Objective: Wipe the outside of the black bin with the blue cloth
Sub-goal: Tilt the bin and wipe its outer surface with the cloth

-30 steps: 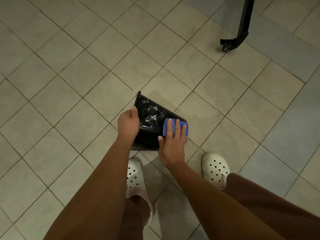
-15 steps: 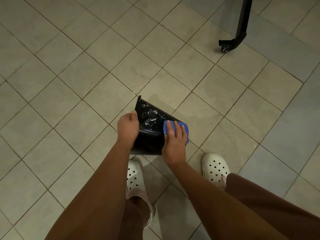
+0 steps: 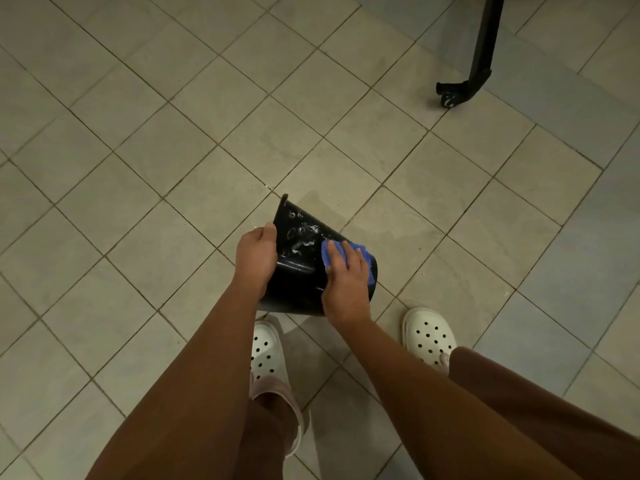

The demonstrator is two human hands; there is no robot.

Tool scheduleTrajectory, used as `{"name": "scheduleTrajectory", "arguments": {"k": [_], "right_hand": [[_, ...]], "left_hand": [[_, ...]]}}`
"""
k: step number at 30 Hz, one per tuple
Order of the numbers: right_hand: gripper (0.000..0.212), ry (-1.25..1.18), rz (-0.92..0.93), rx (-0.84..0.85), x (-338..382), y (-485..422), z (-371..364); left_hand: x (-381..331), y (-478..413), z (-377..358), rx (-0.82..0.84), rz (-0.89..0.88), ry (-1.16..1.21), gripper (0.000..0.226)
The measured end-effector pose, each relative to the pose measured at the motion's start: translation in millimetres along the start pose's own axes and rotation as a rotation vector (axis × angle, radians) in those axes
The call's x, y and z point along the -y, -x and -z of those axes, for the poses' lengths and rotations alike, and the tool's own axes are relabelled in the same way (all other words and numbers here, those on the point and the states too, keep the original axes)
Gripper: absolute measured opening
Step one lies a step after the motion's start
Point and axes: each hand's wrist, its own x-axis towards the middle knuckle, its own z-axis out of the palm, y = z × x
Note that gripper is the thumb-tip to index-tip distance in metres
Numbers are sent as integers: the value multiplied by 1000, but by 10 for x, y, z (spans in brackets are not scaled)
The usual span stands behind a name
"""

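Observation:
The black bin [image 3: 298, 271] lies tilted on its side over the tiled floor, its glossy outer wall facing up with white soapy smears near the far end. My left hand [image 3: 255, 258] grips the bin's left edge. My right hand [image 3: 345, 282] presses the blue cloth [image 3: 367, 258] flat against the bin's right side; the cloth shows past my fingertips and along the right of the hand.
Beige floor tiles [image 3: 173, 168] surround me. A black metal leg with a caster wheel [image 3: 464, 88] stands at the far right. My white perforated clogs [image 3: 429, 336] are on the floor just below the bin.
My right hand with the cloth has slid slightly along the bin's side toward me and back. The left hand keeps its grip and the bin stays tilted in place.

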Motion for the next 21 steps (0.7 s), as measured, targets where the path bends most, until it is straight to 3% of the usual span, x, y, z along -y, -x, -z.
{"name": "scheduleTrajectory", "arguments": {"k": [5, 9, 12, 16, 19, 21], "right_hand": [[59, -48, 183, -28, 144, 262, -120], [48, -27, 353, -26, 207, -35, -109], [41, -39, 232, -67, 81, -179, -61], [56, -44, 12, -118, 70, 54, -54], [69, -46, 145, -152, 190, 277, -152], [67, -39, 259, -155, 294, 246, -168]], "left_hand": [[-28, 10, 7, 52, 75, 36, 35], [-34, 38, 5, 53, 91, 78, 33], [-37, 51, -8, 44, 82, 75, 32], [-48, 37, -38, 64, 59, 8, 39], [-37, 30, -42, 77, 52, -7, 38], [-19, 21, -43, 69, 33, -13, 37]]}}
